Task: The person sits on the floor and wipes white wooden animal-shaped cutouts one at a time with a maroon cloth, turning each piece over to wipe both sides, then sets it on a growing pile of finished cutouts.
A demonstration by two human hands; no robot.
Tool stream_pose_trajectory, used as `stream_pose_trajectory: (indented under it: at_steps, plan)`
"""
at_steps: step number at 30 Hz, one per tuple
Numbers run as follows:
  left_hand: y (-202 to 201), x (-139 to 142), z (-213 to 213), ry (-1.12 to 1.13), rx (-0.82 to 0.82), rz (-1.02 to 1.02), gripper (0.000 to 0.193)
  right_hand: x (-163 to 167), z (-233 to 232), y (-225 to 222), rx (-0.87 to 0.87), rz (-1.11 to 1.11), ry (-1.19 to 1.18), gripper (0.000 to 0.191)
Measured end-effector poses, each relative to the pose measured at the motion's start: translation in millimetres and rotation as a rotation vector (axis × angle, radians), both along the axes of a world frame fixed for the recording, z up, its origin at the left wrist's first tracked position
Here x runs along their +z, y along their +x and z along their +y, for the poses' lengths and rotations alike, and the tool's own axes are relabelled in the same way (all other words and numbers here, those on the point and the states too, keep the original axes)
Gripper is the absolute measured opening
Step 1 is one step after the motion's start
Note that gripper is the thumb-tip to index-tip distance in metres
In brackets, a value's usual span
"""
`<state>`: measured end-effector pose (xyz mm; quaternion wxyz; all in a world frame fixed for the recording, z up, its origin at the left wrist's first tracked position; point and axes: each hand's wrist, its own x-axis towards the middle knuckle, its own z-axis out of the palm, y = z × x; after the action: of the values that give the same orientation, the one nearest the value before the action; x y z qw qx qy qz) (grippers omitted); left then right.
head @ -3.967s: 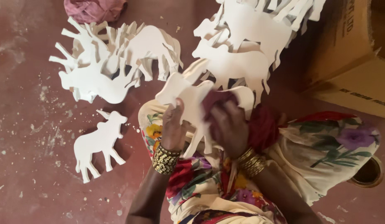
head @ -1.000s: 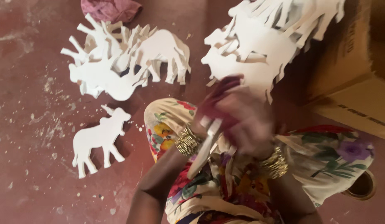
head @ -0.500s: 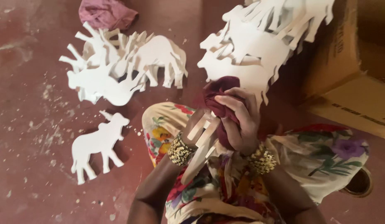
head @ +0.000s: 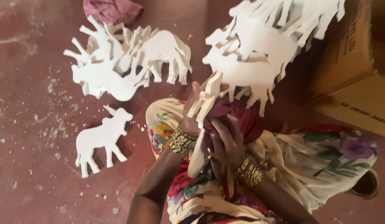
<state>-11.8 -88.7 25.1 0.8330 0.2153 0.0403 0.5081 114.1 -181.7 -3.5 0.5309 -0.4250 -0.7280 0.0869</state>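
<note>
Your left hand (head: 192,112) is closed around a white animal-shaped cutout (head: 202,120), seen edge-on and held nearly upright over your lap; its upper end sits near the thumb, its lower end points down toward your knees. Your right hand (head: 226,139) is closed on a dark red cloth (head: 238,116), fingers curled over it, and the cloth presses against the right face of the cutout. Both grips are tight on their things, with no gap visible. Gold bangles (head: 182,141) sit on both wrists.

On the red floor (head: 30,166), left of your lap, one white cow-shaped cutout (head: 100,139) lies flat by itself. Further up, a heap of like cutouts (head: 126,62) lies overlapping. A second heap (head: 267,41) lies at upper right, its lowest legs just above your hands. A crumpled pink cloth (head: 111,10) sits at the top edge, touching the left heap. A cardboard box (head: 358,70) stands at right, beside the second heap. White flecks are scattered on the floor around the single cutout.
</note>
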Motion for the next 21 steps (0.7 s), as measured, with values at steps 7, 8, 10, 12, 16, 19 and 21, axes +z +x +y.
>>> stream_pose_trajectory:
  at_steps: [7,8,10,12,16,19,21]
  plan:
    - [-4,-23,8,0.049,0.105,0.147,0.063,49,22,14,0.203,-0.009,-0.170,0.039]
    - [-5,-26,13,0.011,0.090,0.167,0.062,53,24,13,0.260,-0.009,-0.173,0.040]
    - [-11,-30,25,-0.030,0.058,0.212,0.061,58,24,8,0.332,-0.042,-0.163,0.038]
    - [-15,-35,35,-0.050,0.019,0.260,0.058,58,21,3,0.358,-0.116,-0.154,0.033]
    - [-14,-49,57,0.335,0.123,0.423,0.052,51,-2,4,0.437,-0.255,-0.122,0.023]
    - [-8,-64,62,0.880,0.343,0.482,0.047,41,-21,11,0.529,-0.304,-0.108,0.024]
    - [-3,-70,68,0.354,0.105,0.290,0.043,32,-29,10,0.580,-0.291,-0.002,0.023]
